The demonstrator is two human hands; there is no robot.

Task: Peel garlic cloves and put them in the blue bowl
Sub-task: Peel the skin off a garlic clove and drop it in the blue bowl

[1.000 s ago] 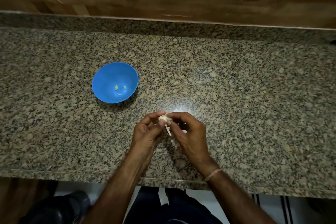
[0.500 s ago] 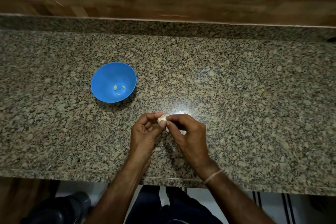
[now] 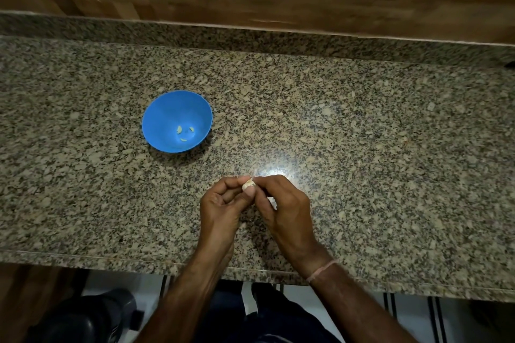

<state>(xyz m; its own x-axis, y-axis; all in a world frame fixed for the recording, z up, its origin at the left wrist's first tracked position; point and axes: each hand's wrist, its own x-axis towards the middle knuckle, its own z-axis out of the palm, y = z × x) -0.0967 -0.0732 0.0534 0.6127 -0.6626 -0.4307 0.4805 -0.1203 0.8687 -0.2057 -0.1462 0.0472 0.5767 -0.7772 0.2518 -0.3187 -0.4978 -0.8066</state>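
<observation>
Grip: the garlic clove (image 3: 249, 183) is pinched between the fingertips of both hands, just above the counter; only a pale sliver of it shows between them
Left hand (image 3: 223, 210): fingers curled, thumb and forefinger clamped on the clove's left side
Right hand (image 3: 285, 211): fingers curled too, thumb and forefinger nipping the clove's right edge, as if working at the skin; whether they have skin or the clove itself between them I cannot tell
Loose skin: a small white scrap (image 3: 272, 201) shows under the right hand, likely peel, too hidden to be sure
Blue bowl (image 3: 158, 108): upright on the granite counter (image 3: 376, 147), up and to the left of the hands, well apart from them
In the bowl: three small pale-yellow peeled cloves (image 3: 184, 133) lie at the bottom, near one another
Done so far: three cloves peeled and delivered, by the look of it
Left to do: the clove in hand appears to be mid-peel and is not yet in the bowl; no other unpeeled garlic shows on the counter, so how many remain cannot be judged
</observation>
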